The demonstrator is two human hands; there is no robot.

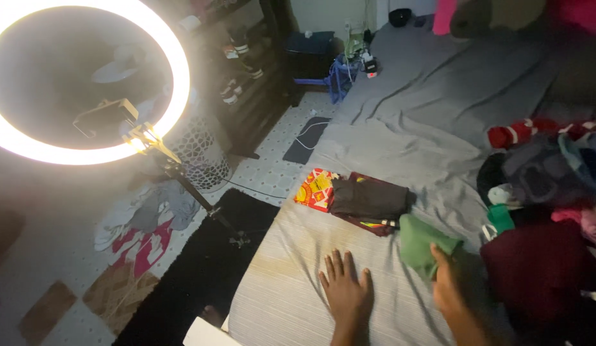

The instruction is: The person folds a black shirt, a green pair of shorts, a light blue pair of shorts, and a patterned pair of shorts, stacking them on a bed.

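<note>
Watching lower centre: left hand (346,294) flat, fingers spread on grey sheet (291,301); right hand (446,282) pinching green cloth (421,242). I reckon blurry grip slips, fold flops.

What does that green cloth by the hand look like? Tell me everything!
The green cloth is a soft, plain fabric piece, folded into a small lumpy bundle. It lies on the grey bed sheet, just right of a dark folded garment. The right hand touches its lower edge with the fingertips, seemingly gripping it.
</note>
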